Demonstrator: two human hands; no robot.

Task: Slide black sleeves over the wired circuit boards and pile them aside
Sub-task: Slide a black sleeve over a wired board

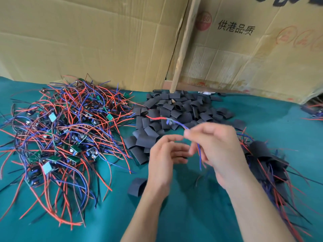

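Observation:
A tangled heap of green circuit boards with red, blue and black wires [66,135] lies on the left of the green cloth. Behind my hands spreads a pile of flat black sleeves [174,110]. On the right lies a pile of sleeved boards [265,165] with wires sticking out. My right hand [218,147] pinches the blue and red wires of one board [170,121], which hangs blurred over the sleeve pile. Just left of it, my left hand [166,158] has its fingers loosely curled and holds nothing that I can see.
One loose black sleeve [137,186] lies on the green cloth [183,215] beside my left wrist. Cardboard boxes [104,41] and a wooden stick [185,44] wall off the back. More wires [314,113] show at the far right edge.

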